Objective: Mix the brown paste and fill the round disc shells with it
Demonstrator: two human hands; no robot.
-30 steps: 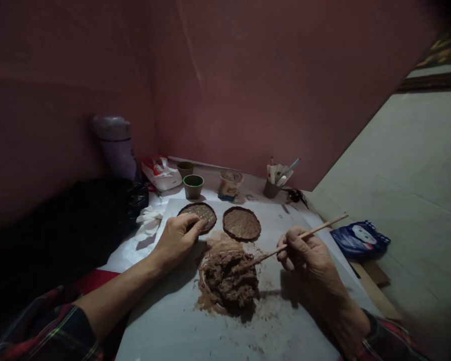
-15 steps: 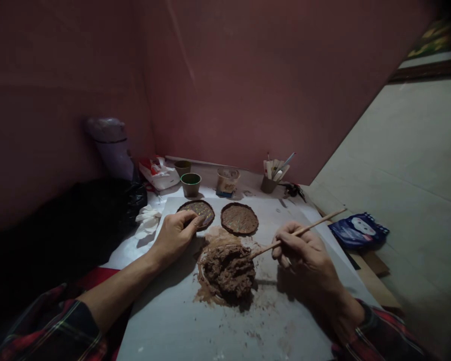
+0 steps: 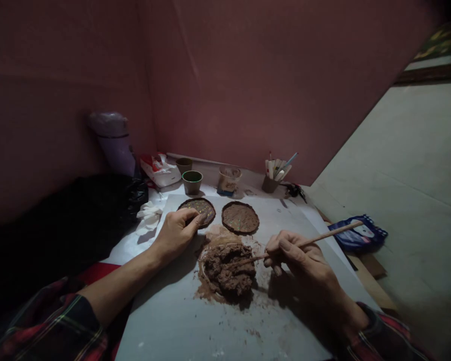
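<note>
Brown paste [image 3: 225, 281], one heap unshaped, near a left disc [image 3: 195, 205] and right disc [image 3: 240, 218], seemingly formed; your right hand [image 3: 304, 258] grips a stick [image 3: 332, 232] in it, your left hand [image 3: 175, 233] curls at the left disc, grip unclear.

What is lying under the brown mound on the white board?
Around the brown mound, a wet brown smear shows on the white board. What lies directly beneath is covered by the mound, so it cannot be seen.
</note>
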